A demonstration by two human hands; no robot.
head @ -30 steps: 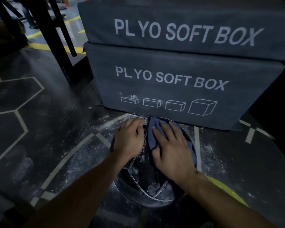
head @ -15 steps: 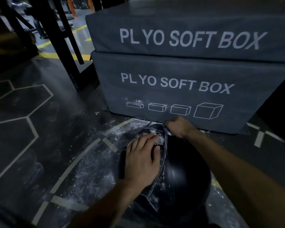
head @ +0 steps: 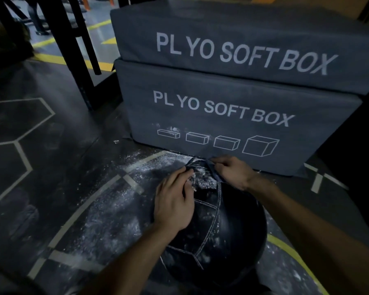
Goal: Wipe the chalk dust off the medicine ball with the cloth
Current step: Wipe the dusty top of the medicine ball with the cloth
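The medicine ball (head: 222,226) sits on the floor (head: 51,167) just in front of the lower plyo box (head: 232,116), and white chalk dust (head: 202,179) covers its far top. The left hand (head: 174,202) rests flat on the ball with straight fingers. The right hand (head: 232,171), on the far side of the ball, pinches the dark cloth (head: 213,172) against the ball.

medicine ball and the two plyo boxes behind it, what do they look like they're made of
The medicine ball looks like smooth, slightly glossy leather or vinyl, real or synthetic unclear: black panels joined by pale stitched seams, with a soft sheen. The plyo boxes look like foam under a matte grey woven fabric cover: fine cloth texture, soft rounded edges, printed white lettering. The filling itself is hidden.
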